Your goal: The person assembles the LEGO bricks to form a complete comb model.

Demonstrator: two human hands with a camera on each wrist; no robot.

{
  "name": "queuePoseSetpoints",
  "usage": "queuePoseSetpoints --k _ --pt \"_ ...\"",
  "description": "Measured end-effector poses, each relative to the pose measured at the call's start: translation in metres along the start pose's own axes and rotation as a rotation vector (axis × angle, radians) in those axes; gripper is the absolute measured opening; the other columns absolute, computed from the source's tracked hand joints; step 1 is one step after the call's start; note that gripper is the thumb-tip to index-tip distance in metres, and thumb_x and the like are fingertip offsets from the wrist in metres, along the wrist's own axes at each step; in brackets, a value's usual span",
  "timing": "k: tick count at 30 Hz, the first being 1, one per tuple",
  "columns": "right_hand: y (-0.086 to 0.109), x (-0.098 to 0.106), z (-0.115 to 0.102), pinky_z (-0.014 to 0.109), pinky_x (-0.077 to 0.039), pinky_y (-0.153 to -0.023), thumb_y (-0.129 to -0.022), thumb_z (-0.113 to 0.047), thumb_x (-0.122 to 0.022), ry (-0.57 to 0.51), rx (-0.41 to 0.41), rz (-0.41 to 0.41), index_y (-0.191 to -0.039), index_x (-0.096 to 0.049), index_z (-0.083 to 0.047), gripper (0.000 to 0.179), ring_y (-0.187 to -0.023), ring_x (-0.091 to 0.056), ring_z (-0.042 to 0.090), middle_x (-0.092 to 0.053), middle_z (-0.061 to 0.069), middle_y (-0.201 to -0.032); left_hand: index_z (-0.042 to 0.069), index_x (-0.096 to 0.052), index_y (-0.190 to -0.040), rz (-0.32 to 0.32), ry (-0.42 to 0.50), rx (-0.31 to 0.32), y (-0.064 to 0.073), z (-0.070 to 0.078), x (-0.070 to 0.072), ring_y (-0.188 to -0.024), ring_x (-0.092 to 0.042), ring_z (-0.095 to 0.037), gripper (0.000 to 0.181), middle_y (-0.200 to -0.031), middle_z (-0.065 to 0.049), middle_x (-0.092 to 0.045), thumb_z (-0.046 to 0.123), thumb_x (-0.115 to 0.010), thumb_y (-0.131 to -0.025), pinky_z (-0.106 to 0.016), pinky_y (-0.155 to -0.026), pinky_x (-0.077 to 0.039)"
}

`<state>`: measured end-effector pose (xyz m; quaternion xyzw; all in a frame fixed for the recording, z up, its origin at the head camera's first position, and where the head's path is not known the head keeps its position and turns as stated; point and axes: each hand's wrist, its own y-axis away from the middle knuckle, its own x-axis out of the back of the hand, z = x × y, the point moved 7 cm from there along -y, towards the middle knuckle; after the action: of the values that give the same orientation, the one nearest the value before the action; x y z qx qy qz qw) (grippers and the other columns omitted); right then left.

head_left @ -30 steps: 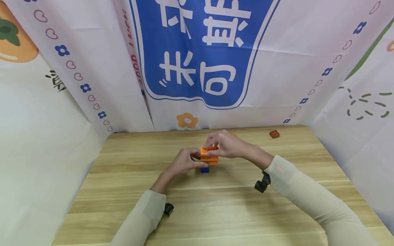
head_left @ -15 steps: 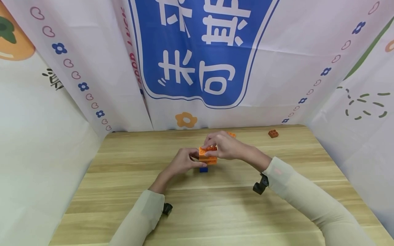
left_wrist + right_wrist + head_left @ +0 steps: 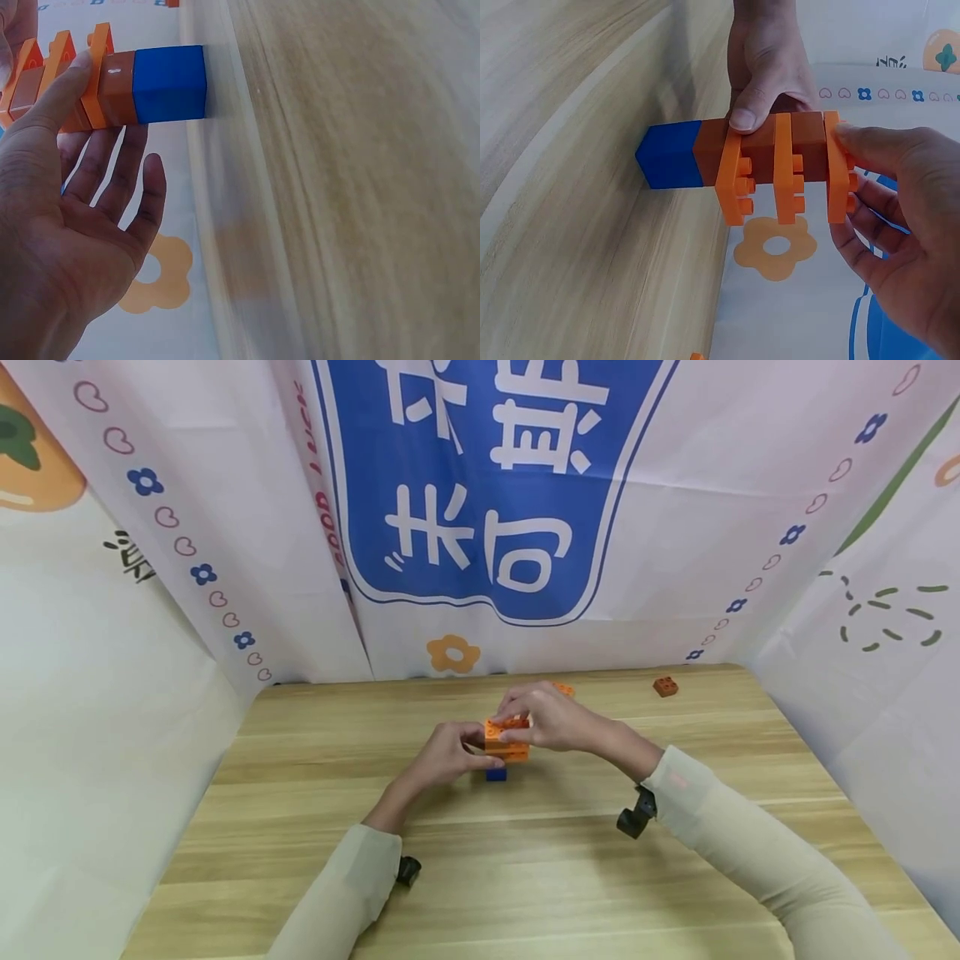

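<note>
One upright toy-brick tower [image 3: 493, 746] stands on a wood-grain table [image 3: 495, 868] in the head view, the left hand [image 3: 446, 752] gripping it from its left, the right hand [image 3: 551, 714] pinching its top from the right; beyond the tower lie an orange brick [image 3: 565, 689], partly hidden, and, farther right, a loose brown brick [image 3: 665, 687]. From the left wrist, a blue base brick [image 3: 170, 82] forms the tower's foot, and the left thumb [image 3: 56, 94] lies along its side. From the right wrist, the right thumb [image 3: 874, 146] bears on the topmost orange plate [image 3: 835, 176]. The step in hand appears to be seating that plate; whether it is fully home cannot be told. The next move likely calls for a straight press down, the tower braced.
</note>
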<state>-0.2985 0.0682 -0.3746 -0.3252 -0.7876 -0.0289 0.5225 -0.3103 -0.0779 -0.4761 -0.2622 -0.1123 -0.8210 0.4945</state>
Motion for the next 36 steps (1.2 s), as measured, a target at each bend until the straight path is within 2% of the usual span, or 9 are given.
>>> queuePoseSetpoints --k 7,12,19,22,29,36 --pt "0.003 0.002 0.006 0.03 -0.06 -0.084 -0.095 -0.017 -0.082 -0.045 -0.015 0.007 -0.118 -0.081 -0.008 0.025 -0.096 -0.07 0.013 -0.077 0.002 -0.109 0.011 -0.078 -0.105 0.002 0.004 -0.013 -0.001 0.001 0.0 -0.089 -0.071 -0.015 0.025 -0.1 0.001 -0.078 0.025 -0.09 -0.088 -0.031 -0.082 -0.062" --pt "0.008 0.007 0.016 0.034 -0.061 -0.084 -0.096 -0.022 -0.081 -0.079 -0.052 0.061 -0.115 -0.081 -0.008 0.023 -0.099 -0.071 0.018 -0.078 0.004 -0.113 0.01 -0.078 -0.105 0.009 0.012 -0.017 -0.002 0.003 0.0 -0.089 -0.072 -0.016 0.027 -0.099 0.0 -0.078 0.024 -0.091 -0.087 -0.031 -0.081 -0.062" --pt "0.017 0.017 0.031 0.041 -0.064 -0.081 -0.093 -0.018 -0.085 -0.11 -0.06 0.121 -0.113 -0.081 -0.005 0.025 -0.101 -0.073 0.024 -0.078 0.008 -0.115 0.008 -0.078 -0.108 0.016 0.006 0.012 -0.002 0.001 0.001 -0.09 -0.072 -0.015 0.03 -0.1 -0.001 -0.079 0.023 -0.091 -0.086 -0.032 -0.083 -0.062" --pt "0.022 0.021 0.037 0.042 -0.063 -0.081 -0.092 -0.019 -0.085 -0.109 -0.057 0.124 -0.113 -0.081 -0.006 0.025 -0.105 -0.073 0.023 -0.078 0.007 -0.115 0.008 -0.078 -0.109 0.015 0.008 0.025 -0.001 0.001 0.001 -0.091 -0.072 -0.016 0.03 -0.1 -0.001 -0.078 0.022 -0.091 -0.086 -0.032 -0.083 -0.062" --pt "0.037 0.028 0.053 0.035 -0.06 -0.079 -0.093 -0.018 -0.084 -0.085 -0.075 0.124 -0.114 -0.082 -0.009 0.024 -0.104 -0.073 0.024 -0.078 0.008 -0.116 0.01 -0.077 -0.108 0.015 0.016 0.033 0.0 0.002 0.0 -0.092 -0.072 -0.018 0.029 -0.101 -0.001 -0.078 0.022 -0.092 -0.086 -0.032 -0.083 -0.062" --pt "0.052 0.031 0.07 0.044 -0.063 -0.085 -0.091 -0.018 -0.086 -0.086 -0.128 0.105 -0.117 -0.08 -0.008 0.028 -0.101 -0.073 0.021 -0.077 0.007 -0.117 0.011 -0.076 -0.102 0.018 0.008 0.045 0.002 0.001 0.0 -0.089 -0.07 -0.018 0.026 -0.099 0.001 -0.077 0.022 -0.092 -0.085 -0.031 -0.08 -0.061"
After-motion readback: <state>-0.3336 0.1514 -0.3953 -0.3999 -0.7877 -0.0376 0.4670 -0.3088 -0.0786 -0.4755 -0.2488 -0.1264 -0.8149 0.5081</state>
